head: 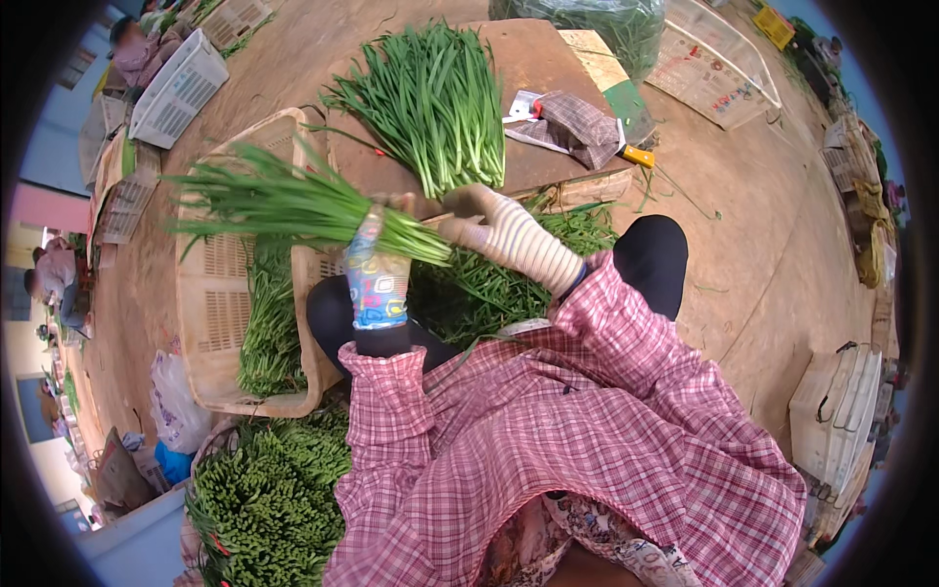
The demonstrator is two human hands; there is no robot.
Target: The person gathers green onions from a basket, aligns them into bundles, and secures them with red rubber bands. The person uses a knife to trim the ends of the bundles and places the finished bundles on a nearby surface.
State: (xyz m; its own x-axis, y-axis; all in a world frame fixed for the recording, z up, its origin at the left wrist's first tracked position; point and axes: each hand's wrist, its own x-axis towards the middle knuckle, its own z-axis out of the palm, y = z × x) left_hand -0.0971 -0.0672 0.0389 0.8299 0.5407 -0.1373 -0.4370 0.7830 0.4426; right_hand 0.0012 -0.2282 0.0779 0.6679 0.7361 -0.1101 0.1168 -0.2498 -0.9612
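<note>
My left hand [381, 257], in a glove with a bright patterned cuff, is closed around a bunch of long green leafy stalks [293, 205], whose leaves are blurred and point left. My right hand [506, 227], in a striped knit glove, is beside the pale cut ends with its fingers apart; it seems to hold nothing. A larger pile of the same stalks [440, 103] lies on a brown board [535, 59] in front of me. Right of that pile are a checked cloth [572, 128] and a tool with a yellow handle [638, 155]. Loose greens [499, 286] lie between my knees.
A plastic crate [198, 323] holding greens stands at my left, with a packed mass of green stalks [271, 499] below it. A large clear bag of greens [587, 29] and an empty-looking crate [711, 81] stand beyond the board. Other people sit at the far left.
</note>
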